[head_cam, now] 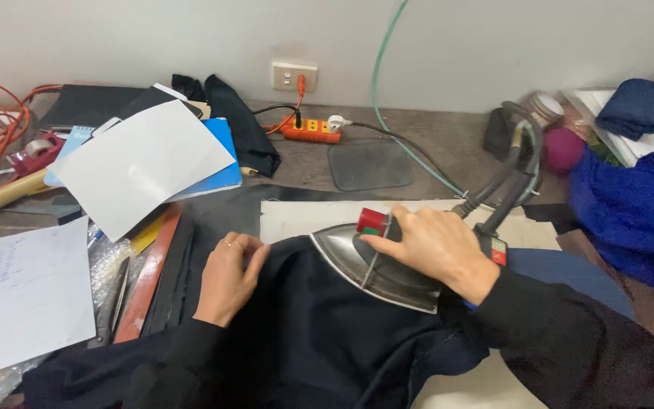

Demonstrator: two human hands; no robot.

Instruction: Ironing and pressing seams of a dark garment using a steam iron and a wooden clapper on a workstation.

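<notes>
A black garment (319, 326) lies spread over a pale pressing pad (297, 216) in front of me. My right hand (437, 246) grips the handle of a steel steam iron (365, 261), whose pointed tip faces left and rests on the black cloth. My left hand (228, 276) lies on the garment just left of the iron's tip, fingers pinching a fold of the fabric flat. Thick grey hoses (505, 182) run from the iron's back up to the right.
Loose white sheets (138, 163), a blue folder (225, 155) and a long ruler (149, 276) crowd the left side. An orange power strip (310, 130) sits by the wall socket (294, 76). Blue fabric (637, 216) is heaped at right. A dark mat (369, 164) lies behind the pad.
</notes>
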